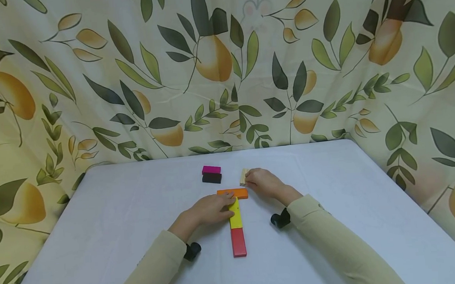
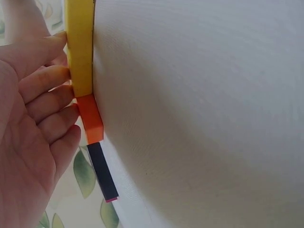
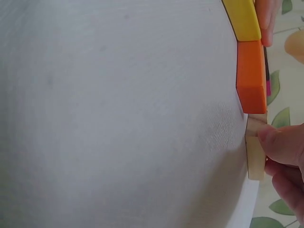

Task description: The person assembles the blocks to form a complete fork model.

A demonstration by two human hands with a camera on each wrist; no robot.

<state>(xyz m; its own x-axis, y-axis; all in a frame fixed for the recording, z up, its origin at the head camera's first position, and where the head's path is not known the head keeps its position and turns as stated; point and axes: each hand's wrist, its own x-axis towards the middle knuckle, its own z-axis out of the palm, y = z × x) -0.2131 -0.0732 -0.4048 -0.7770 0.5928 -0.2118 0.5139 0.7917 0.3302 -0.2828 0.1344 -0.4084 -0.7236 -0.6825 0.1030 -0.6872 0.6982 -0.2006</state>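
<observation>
A red block (image 1: pixel 238 242), a yellow block (image 1: pixel 235 216) and an orange block (image 1: pixel 242 193) lie on the table, red and yellow in a line, the orange crosswise at the far end. My left hand (image 1: pixel 211 209) rests its fingertips on the yellow and orange blocks, fingers fairly straight in the left wrist view. Beyond the orange block, my right hand (image 1: pixel 266 183) pinches a plain wooden block (image 3: pixel 255 159) between thumb and fingers. In the right wrist view a second pale wooden surface (image 3: pixel 257 119) shows behind it; whether it is a separate block I cannot tell.
A magenta block (image 1: pixel 211 169) and a black block (image 1: pixel 212 178) stand together at the back, left of the wooden block. The white-covered table (image 1: pixel 111 216) ends at a curtain (image 1: pixel 217 95) printed with fruit and leaves.
</observation>
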